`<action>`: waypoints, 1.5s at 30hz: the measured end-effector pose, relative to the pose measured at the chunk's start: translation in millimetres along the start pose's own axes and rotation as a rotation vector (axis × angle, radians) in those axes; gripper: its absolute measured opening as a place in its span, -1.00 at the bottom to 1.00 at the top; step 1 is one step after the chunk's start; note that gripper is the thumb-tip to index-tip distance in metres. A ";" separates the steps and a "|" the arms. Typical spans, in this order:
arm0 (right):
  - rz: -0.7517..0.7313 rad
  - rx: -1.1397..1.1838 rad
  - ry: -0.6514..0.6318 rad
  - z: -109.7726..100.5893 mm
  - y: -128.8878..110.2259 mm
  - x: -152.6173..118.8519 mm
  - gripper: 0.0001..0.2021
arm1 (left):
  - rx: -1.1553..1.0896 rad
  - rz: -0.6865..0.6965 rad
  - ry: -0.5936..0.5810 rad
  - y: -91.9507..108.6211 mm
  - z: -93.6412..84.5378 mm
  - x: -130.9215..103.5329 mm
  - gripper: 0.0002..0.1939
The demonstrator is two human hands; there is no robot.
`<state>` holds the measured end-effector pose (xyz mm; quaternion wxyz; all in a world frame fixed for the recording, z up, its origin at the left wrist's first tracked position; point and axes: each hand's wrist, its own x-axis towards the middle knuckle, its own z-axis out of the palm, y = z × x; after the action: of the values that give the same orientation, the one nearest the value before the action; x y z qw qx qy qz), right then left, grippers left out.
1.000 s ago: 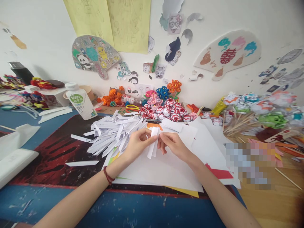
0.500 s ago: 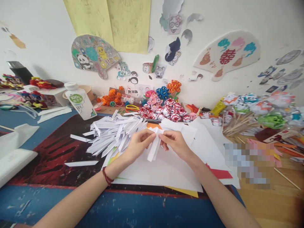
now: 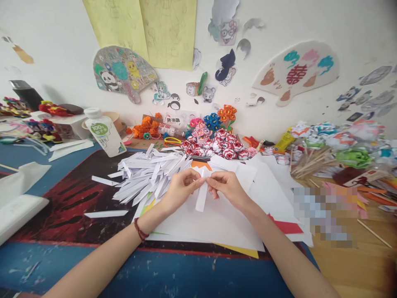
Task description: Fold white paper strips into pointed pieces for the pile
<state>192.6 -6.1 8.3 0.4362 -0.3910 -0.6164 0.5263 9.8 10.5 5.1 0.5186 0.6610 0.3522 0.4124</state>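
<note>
A folded white paper strip hangs down between my two hands, above large white sheets. My left hand pinches its upper part from the left, thumb near the top. From the right, my right hand grips the same upper part with thumb and fingers, its thumb almost touching the left one. Just left of my hands lies a heap of folded white strips. One single strip lies apart on the dark mat.
A white bottle stands behind the heap at the left. Red and white paper flowers line the back by the wall. Wooden sticks and more flowers lie at the right. A white object is at the left edge.
The lower end of the strip has closed from two spread layers into one narrow piece and hangs slightly more upright. Both hands have barely shifted.
</note>
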 end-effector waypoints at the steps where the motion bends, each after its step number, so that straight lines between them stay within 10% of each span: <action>1: -0.002 0.007 0.003 0.2 0.4 0.2 -0.69 | 0.004 -0.001 0.002 0.0 0.2 0.1 -0.71; 11: -0.141 -0.064 0.217 2.6 4.5 2.8 -0.80 | 0.057 -0.003 0.029 5.5 2.6 -2.0 -0.72; 45: -0.039 0.135 0.286 6.1 7.3 2.6 -0.78 | 0.077 0.021 0.046 -2.5 5.6 -2.0 -0.73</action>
<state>186.2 -4.6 1.1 0.5552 -0.4196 -0.5185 0.4969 14.0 7.0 1.6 0.4802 0.6745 0.3726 0.4192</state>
